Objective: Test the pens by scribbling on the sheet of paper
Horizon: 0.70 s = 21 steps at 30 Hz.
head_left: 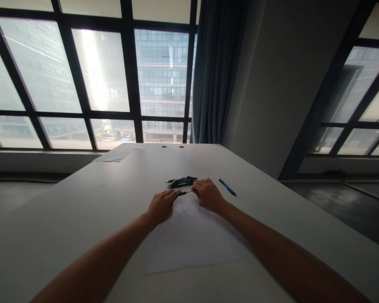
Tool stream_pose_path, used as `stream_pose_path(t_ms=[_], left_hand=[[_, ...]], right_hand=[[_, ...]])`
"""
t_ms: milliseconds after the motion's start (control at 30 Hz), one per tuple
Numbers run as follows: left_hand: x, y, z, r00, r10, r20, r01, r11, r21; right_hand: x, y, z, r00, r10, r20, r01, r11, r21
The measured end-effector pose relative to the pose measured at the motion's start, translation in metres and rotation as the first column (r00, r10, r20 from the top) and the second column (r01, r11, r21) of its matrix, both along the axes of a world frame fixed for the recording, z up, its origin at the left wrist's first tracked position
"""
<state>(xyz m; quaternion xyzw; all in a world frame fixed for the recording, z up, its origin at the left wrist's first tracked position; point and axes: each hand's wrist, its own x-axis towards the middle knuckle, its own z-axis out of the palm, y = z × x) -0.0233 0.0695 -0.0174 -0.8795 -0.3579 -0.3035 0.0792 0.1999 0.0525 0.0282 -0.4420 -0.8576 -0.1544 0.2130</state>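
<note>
My left hand [162, 205] is closed around a dark pen [183, 193], whose thin end points right. Facing it, my right hand [208, 194] has its fingers pinched together just past that end. Whatever small piece sits in the right fingers is too small to make out. Under and in front of both hands lies a white sheet of paper [192, 246], with a cluster of small dark specks or marks [189, 209] near its far edge. Just beyond the hands is a pile of dark pens [179, 182]. A blue pen [227, 187] lies apart, to the right of my right hand.
Everything rests on a long white table [113, 202]. More paper [115, 155] lies at its far left corner, and two dark round fittings [173, 147] show near the far edge. Behind stand large windows [101, 71] and a blue curtain [213, 75].
</note>
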Motion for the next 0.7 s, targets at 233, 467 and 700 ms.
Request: stream_pose_path(t_ms=[233, 467, 700], left_hand=[[0.0003, -0.0012, 0.0004, 1.0, 0.01, -0.005, -0.01, 1.0, 0.001], [0.0008, -0.0008, -0.0001, 1.0, -0.013, 0.002, 0.013, 1.0, -0.003], [0.0017, -0.0009, 0.0009, 0.998, -0.06, 0.012, 0.06, 0.998, -0.006]], right_hand=[[0.0005, -0.0001, 0.0006, 1.0, -0.002, 0.007, 0.002, 1.0, -0.006], [-0.0043, -0.0019, -0.0032, 0.999, 0.038, 0.017, -0.038, 0.999, 0.02], [-0.0084, -0.0031, -0.0065, 0.991, 0.116, -0.07, -0.115, 0.993, 0.017]])
